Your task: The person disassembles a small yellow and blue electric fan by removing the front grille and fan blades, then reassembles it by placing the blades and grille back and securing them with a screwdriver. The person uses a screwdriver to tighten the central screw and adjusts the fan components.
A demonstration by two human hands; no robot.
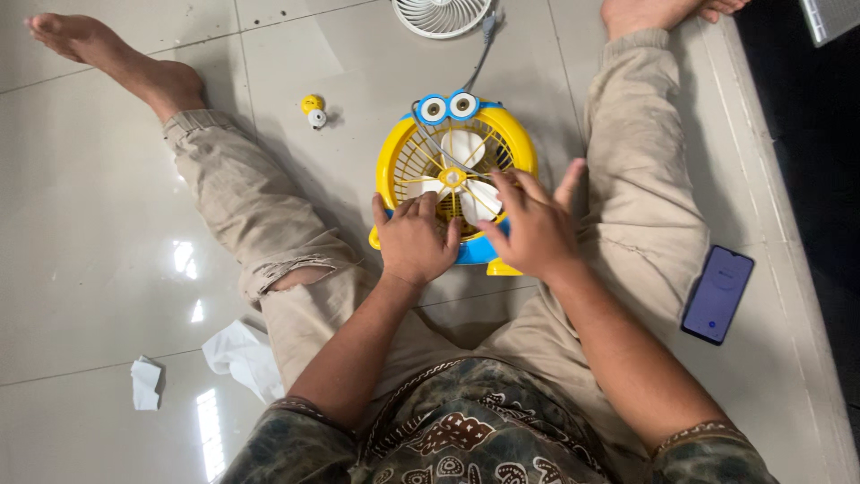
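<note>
Head view, looking straight down: both hands sit on the lower front of a small yellow fan (455, 175) that lies face-up on the tiled floor (98, 206) between the person's spread legs. The left hand (414, 240) rests palm-down on the fan's lower left, fingers loosely curled over the yellow wire grille; whether they pinch a wire I cannot tell. The right hand (531, 226) covers the fan's lower right with fingers spread and stretched toward the hub, fingertips lying on the grille, gripping nothing that I can see. White blades show through the grille around a yellow hub. The fan has a blue base under the hands and two round cartoon eyes (448, 107) on its far edge.

Beyond the fan's far edge, a grey cable (484, 49) runs away to a white round fan grille (442, 15) at the top of the view. To the fan's far left, well apart, a small yellow and white knob-like piece (313, 110) lies on the tiles. To the fan's right, past the person's right leg, a dark phone (718, 294) with a lit bluish screen lies flat. Well to the fan's near left, past the left knee, lie two crumpled white tissues (240, 354).
</note>
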